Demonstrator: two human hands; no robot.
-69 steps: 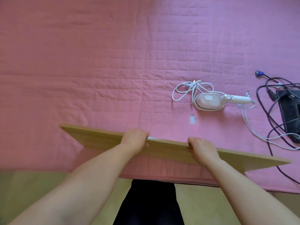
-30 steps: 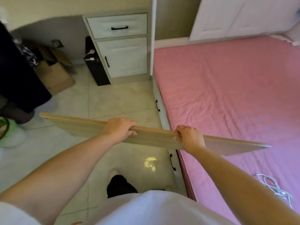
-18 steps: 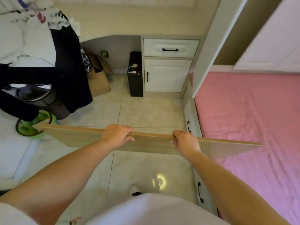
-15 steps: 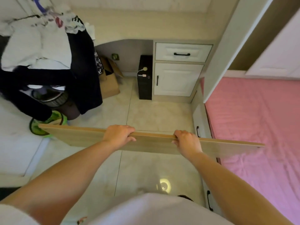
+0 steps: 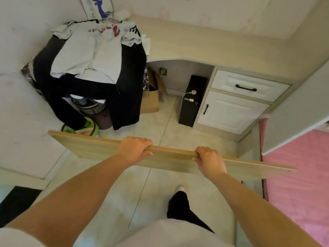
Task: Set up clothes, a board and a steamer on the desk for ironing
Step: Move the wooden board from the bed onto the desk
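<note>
Gripping the board point(image 5: 167, 160) by its top edge, both the left hand point(image 5: 133, 149) and right hand point(image 5: 208, 160) wrap fingers point(image 5: 145, 142) around it, probably to balance it toward the surface point(image 5: 204, 45).

One view only: the head camera, worn on the person's head. It faces forward and steeply down, wide-angle, with straight edges bowed toward the frame borders. Both forearms enter from the bottom edge and lie nearest the lens. The desk point(image 5: 204, 45) spans the upper frame, well beyond the arms; the floor lies below it, nearer the lens.
</note>
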